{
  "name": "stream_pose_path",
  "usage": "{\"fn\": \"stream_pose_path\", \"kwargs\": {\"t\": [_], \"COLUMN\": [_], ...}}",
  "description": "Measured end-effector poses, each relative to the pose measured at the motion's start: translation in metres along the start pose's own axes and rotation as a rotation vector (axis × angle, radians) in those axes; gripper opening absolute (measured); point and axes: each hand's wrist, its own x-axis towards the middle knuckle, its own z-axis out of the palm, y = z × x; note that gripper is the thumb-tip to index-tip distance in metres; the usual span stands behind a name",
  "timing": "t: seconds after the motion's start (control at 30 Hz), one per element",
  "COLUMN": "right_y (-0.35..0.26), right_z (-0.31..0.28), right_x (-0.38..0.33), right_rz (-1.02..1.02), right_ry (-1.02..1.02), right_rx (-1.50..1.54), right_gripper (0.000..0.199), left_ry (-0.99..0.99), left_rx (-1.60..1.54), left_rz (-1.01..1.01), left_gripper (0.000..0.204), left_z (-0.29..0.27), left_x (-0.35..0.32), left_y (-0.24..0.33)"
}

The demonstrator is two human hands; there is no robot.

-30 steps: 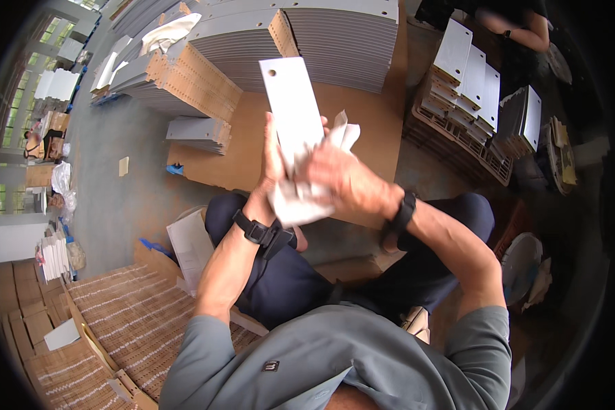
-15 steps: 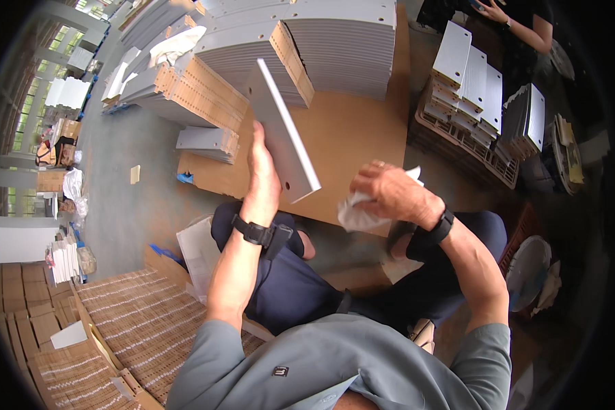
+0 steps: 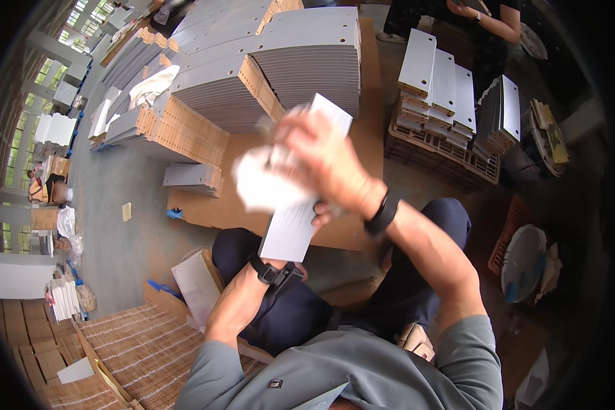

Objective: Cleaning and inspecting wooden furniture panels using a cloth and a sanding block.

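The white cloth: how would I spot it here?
Find the big stacks of grey panels at the top, then come down to the raised grey panel in mid-picture. The white cloth is pressed against it under the right hand, soft and crumpled, unlike the flat boards.

**Workshop floor stacked with grey panels**

A grey concrete floor (image 3: 109, 205) runs along the left. Far ahead, tall stacks of grey panels (image 3: 307, 61) with brown perforated edges lie on a brown board (image 3: 362, 150). To the right, white panels (image 3: 444, 75) stand on a brown crate (image 3: 444, 154). Bright windows (image 3: 17, 157) line the far left wall. Near left, flat cardboard sheets (image 3: 137, 348) cover the ground.
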Motion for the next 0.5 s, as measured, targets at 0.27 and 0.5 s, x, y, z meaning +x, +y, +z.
{"fn": "stream_pose_path", "kwargs": {"t": [0.27,0.5], "right_y": [0.144,0.092], "right_z": [-0.059,-0.060], "right_x": [-0.020,-0.001], "right_rz": [0.786,0.474], "right_ry": [0.302,0.252], "right_rx": [0.005,-0.032], "right_gripper": [0.047,0.043], "left_ry": [-0.144,-0.028], "left_rx": [-0.137,-0.189], "left_rz": [-0.242,-0.096], "left_gripper": [0.030,0.028], "left_z": [0.035,0.052], "left_x": [0.013,0.024], "left_y": [0.014,0.024]}}
